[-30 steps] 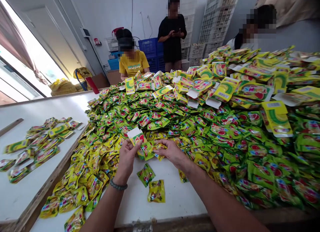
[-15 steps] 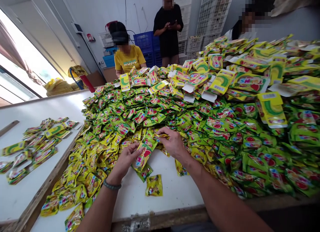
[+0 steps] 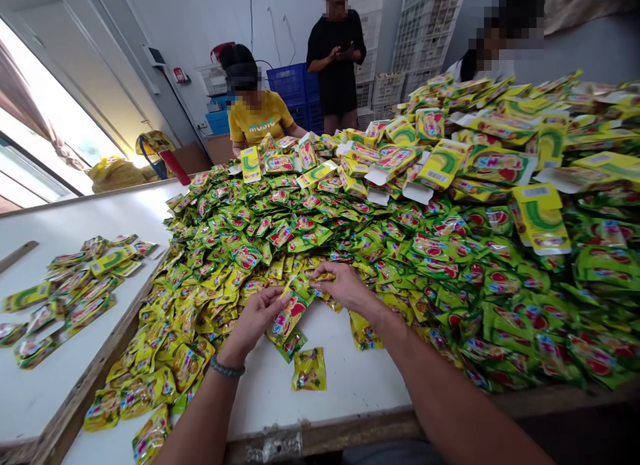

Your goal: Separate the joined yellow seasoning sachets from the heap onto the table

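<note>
A huge heap of small green and yellow sachets [image 3: 400, 251] covers the white table [image 3: 345, 391]. My left hand [image 3: 255, 318] is closed on a small stack of sachets [image 3: 290, 311] just above the bare table patch. My right hand [image 3: 343, 285] pinches a yellow sachet [image 3: 320, 276] at the heap's near edge, close to the left hand's stack. Two loose sachets [image 3: 309, 370] lie on the table below my hands.
Flat yellow-green cartons [image 3: 543, 218] lie on top of the heap at right and back. A second table [image 3: 60, 371] at left carries scattered sachets. Three people stand or sit beyond the heap; blue crates [image 3: 293, 85] and white crates stand by the far wall.
The small carton held a second ago is gone from my left hand, which now holds a stack of sachets. My right hand reached into the heap and pinched a yellow sachet.
</note>
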`<state>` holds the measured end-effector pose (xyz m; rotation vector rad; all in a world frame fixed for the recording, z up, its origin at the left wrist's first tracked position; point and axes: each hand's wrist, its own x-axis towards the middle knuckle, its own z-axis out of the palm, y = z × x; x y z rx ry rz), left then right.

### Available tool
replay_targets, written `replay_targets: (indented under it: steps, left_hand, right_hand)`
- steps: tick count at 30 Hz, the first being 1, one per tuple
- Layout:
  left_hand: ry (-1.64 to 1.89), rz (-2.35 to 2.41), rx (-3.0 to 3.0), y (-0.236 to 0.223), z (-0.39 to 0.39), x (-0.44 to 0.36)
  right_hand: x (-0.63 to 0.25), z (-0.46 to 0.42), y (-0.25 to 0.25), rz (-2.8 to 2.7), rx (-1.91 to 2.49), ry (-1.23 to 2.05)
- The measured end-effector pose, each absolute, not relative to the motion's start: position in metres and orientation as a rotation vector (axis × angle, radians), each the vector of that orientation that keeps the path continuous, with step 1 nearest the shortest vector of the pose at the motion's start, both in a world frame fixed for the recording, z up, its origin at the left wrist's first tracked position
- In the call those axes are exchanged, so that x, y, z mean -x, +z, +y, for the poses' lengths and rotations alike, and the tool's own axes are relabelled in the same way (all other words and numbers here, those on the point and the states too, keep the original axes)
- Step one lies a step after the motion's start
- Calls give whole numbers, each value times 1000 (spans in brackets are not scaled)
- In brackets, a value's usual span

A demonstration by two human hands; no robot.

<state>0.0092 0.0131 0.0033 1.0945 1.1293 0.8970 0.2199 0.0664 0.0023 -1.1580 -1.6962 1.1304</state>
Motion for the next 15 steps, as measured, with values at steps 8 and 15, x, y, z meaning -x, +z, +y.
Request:
replay_targets:
  steps: [8, 15]
  left_hand:
    - [837, 1134, -1124, 6, 12, -18]
    - [853, 1133, -1157, 5, 12, -21]
  right_hand:
    - [-206, 58, 9, -1631, 1205, 971]
    - [-190, 49, -2, -1704, 1250, 703]
